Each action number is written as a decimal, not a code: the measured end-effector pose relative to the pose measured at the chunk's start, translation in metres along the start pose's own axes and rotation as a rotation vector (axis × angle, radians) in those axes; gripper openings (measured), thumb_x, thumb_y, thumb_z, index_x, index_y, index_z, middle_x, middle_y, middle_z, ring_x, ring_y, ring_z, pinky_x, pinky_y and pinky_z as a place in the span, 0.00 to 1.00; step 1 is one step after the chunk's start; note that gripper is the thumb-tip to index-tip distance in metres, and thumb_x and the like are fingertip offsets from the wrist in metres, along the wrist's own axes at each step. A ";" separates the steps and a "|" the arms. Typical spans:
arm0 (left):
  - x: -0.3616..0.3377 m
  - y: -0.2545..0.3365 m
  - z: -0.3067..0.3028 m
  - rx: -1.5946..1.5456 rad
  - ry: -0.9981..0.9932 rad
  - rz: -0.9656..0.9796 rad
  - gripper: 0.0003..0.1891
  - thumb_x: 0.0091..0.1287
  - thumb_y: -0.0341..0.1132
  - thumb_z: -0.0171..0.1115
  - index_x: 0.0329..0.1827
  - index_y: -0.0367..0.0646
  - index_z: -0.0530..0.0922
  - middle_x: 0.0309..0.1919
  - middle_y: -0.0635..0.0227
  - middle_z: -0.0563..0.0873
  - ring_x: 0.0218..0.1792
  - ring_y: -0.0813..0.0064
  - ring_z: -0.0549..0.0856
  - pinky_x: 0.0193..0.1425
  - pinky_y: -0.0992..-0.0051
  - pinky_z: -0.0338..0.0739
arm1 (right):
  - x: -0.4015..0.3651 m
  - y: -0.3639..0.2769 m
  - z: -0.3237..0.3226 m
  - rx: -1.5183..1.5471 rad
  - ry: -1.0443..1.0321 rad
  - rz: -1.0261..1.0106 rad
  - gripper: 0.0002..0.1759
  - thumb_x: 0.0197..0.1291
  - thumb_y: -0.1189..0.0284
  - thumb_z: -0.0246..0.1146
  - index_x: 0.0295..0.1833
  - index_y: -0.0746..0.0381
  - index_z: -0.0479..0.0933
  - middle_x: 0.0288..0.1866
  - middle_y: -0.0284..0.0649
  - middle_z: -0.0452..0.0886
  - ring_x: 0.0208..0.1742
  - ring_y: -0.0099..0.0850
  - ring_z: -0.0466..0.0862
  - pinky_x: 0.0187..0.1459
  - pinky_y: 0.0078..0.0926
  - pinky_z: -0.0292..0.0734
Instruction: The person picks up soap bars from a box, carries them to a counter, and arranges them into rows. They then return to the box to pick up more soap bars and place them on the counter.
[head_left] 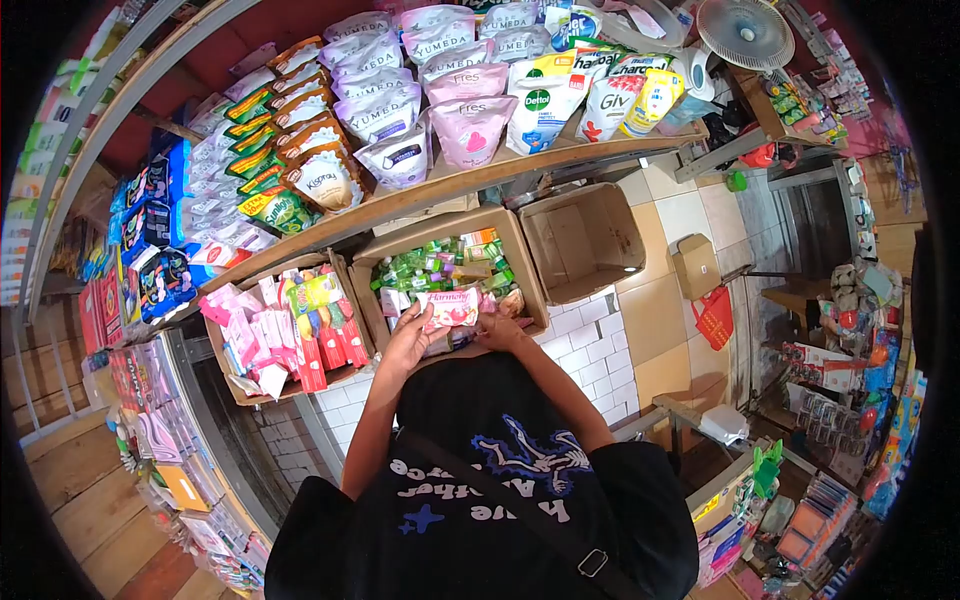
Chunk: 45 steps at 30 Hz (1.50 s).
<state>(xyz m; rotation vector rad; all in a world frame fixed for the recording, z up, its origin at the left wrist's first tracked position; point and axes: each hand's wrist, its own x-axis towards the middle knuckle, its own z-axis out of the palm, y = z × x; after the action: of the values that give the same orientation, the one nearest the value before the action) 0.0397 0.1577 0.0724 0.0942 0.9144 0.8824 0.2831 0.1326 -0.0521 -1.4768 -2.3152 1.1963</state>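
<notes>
A pink and white Harmony soap pack (453,309) is held up in front of my chest, above the middle cardboard box (534,262). My left hand (408,338) is closed on the pack's left end, thumb along its edge. At the right end, my right hand (503,331) has its fingers curled in against the pack; its fingertips are partly hidden. Beneath and beyond my hands, the box holds green bottles (410,268) and several small coloured packs. My forearms and shirt cover its near side.
To the left stands a box of pink and red packs (262,340); to the right, another cardboard box (582,240). A wooden shelf edge (480,189) with pouches (470,130) runs across the front. A fan (745,34) is at upper right, a red bag (712,318) on the floor.
</notes>
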 end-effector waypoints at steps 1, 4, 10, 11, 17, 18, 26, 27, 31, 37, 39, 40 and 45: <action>-0.001 0.000 0.000 -0.004 0.013 -0.002 0.28 0.69 0.32 0.61 0.67 0.38 0.57 0.55 0.65 0.77 0.55 0.65 0.81 0.62 0.52 0.76 | 0.001 0.001 -0.001 0.107 -0.053 0.071 0.25 0.54 0.68 0.65 0.58 0.58 0.69 0.47 0.49 0.81 0.44 0.47 0.83 0.48 0.45 0.78; -0.004 0.003 0.001 -0.011 0.052 0.002 0.26 0.69 0.32 0.61 0.65 0.40 0.59 0.55 0.66 0.76 0.55 0.66 0.80 0.62 0.51 0.76 | 0.012 0.025 0.019 0.312 0.077 0.208 0.21 0.52 0.70 0.67 0.53 0.59 0.73 0.44 0.45 0.81 0.47 0.42 0.82 0.50 0.39 0.76; -0.012 0.008 -0.002 -0.025 0.077 0.009 0.25 0.69 0.32 0.61 0.64 0.40 0.59 0.53 0.67 0.75 0.54 0.66 0.80 0.61 0.51 0.77 | 0.016 0.027 0.011 0.060 0.483 0.253 0.38 0.46 0.73 0.69 0.64 0.60 0.60 0.50 0.56 0.75 0.51 0.54 0.78 0.56 0.47 0.71; -0.014 0.009 0.000 -0.016 0.070 0.004 0.25 0.69 0.32 0.61 0.63 0.40 0.60 0.53 0.68 0.75 0.54 0.66 0.81 0.61 0.52 0.77 | 0.016 0.025 0.004 0.102 0.375 0.320 0.38 0.48 0.72 0.68 0.65 0.59 0.59 0.52 0.57 0.76 0.53 0.55 0.78 0.56 0.47 0.72; -0.011 0.008 -0.008 -0.012 0.000 -0.001 0.22 0.69 0.33 0.61 0.61 0.41 0.62 0.52 0.67 0.77 0.54 0.66 0.81 0.61 0.52 0.77 | 0.015 0.010 -0.018 0.196 0.079 0.489 0.45 0.48 0.66 0.71 0.69 0.54 0.55 0.53 0.58 0.79 0.53 0.55 0.80 0.52 0.47 0.75; -0.010 0.008 -0.007 -0.013 -0.003 -0.005 0.22 0.69 0.33 0.61 0.61 0.41 0.62 0.52 0.66 0.77 0.54 0.66 0.81 0.61 0.53 0.77 | 0.016 0.008 -0.016 0.176 0.100 0.523 0.45 0.47 0.65 0.72 0.69 0.54 0.56 0.52 0.56 0.80 0.51 0.55 0.81 0.51 0.47 0.76; -0.009 0.007 -0.002 -0.020 0.053 0.016 0.21 0.69 0.32 0.61 0.61 0.41 0.63 0.52 0.66 0.77 0.54 0.65 0.81 0.61 0.51 0.77 | 0.004 0.035 0.005 0.145 0.192 0.255 0.17 0.47 0.64 0.72 0.42 0.60 0.82 0.41 0.51 0.84 0.45 0.47 0.84 0.45 0.42 0.78; -0.009 0.007 -0.002 -0.026 0.063 0.013 0.22 0.69 0.32 0.61 0.61 0.41 0.62 0.52 0.66 0.77 0.54 0.65 0.81 0.61 0.51 0.77 | 0.004 0.033 0.004 0.160 0.206 0.261 0.15 0.47 0.65 0.72 0.40 0.60 0.82 0.40 0.52 0.84 0.45 0.46 0.84 0.45 0.41 0.79; -0.007 0.006 -0.004 -0.040 0.054 0.010 0.22 0.69 0.32 0.60 0.61 0.41 0.61 0.53 0.66 0.76 0.54 0.66 0.81 0.61 0.50 0.77 | 0.004 0.027 -0.003 0.224 0.205 0.330 0.10 0.48 0.68 0.70 0.33 0.62 0.82 0.35 0.52 0.83 0.40 0.47 0.84 0.43 0.41 0.77; -0.009 0.006 -0.002 -0.055 0.059 -0.001 0.22 0.69 0.32 0.61 0.61 0.41 0.61 0.53 0.67 0.76 0.55 0.67 0.80 0.62 0.51 0.77 | 0.001 0.028 0.000 0.400 0.239 0.238 0.11 0.52 0.74 0.67 0.37 0.64 0.73 0.35 0.46 0.79 0.40 0.41 0.81 0.41 0.33 0.73; -0.009 0.006 0.000 -0.061 0.077 0.003 0.23 0.69 0.32 0.60 0.62 0.41 0.61 0.53 0.68 0.76 0.55 0.66 0.80 0.62 0.50 0.76 | -0.001 0.028 0.002 0.425 0.312 0.149 0.11 0.55 0.75 0.65 0.39 0.64 0.70 0.36 0.46 0.77 0.40 0.40 0.80 0.41 0.33 0.73; -0.009 0.005 -0.002 -0.063 0.086 0.005 0.23 0.69 0.31 0.60 0.63 0.40 0.61 0.52 0.68 0.77 0.55 0.66 0.80 0.63 0.50 0.75 | -0.002 0.027 0.001 0.437 0.348 0.105 0.11 0.56 0.76 0.64 0.40 0.63 0.69 0.36 0.46 0.76 0.40 0.39 0.79 0.41 0.33 0.73; -0.010 0.007 0.000 -0.064 0.087 -0.011 0.31 0.68 0.32 0.61 0.68 0.40 0.53 0.56 0.67 0.74 0.56 0.66 0.79 0.63 0.51 0.76 | -0.013 -0.006 -0.023 0.402 0.602 0.221 0.08 0.60 0.76 0.61 0.43 0.62 0.71 0.37 0.44 0.77 0.38 0.33 0.78 0.41 0.32 0.73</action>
<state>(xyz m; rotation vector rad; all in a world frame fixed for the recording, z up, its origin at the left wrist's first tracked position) 0.0326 0.1550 0.0822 -0.0044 0.9663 0.9100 0.2972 0.1329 -0.0294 -1.6667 -1.4615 0.9974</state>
